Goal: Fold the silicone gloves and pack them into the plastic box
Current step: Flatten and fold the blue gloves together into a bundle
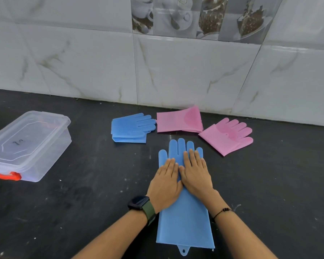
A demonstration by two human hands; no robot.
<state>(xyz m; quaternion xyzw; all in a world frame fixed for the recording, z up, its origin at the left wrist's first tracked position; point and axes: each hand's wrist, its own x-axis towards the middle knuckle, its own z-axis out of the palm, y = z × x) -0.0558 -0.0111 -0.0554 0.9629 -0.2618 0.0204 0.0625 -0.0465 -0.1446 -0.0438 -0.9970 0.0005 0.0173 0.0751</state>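
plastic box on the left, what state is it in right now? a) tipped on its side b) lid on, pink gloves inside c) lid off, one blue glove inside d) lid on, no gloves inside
d: the plastic box stands upright with its clear lid on and nothing coloured showing through, while all four gloves lie out on the counter.

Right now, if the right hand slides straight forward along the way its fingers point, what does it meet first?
The right hand lies flat on the unfolded blue glove, pointing away. Past the glove's fingertips, the folded pink glove seems first in line, though the angle is hard to judge.
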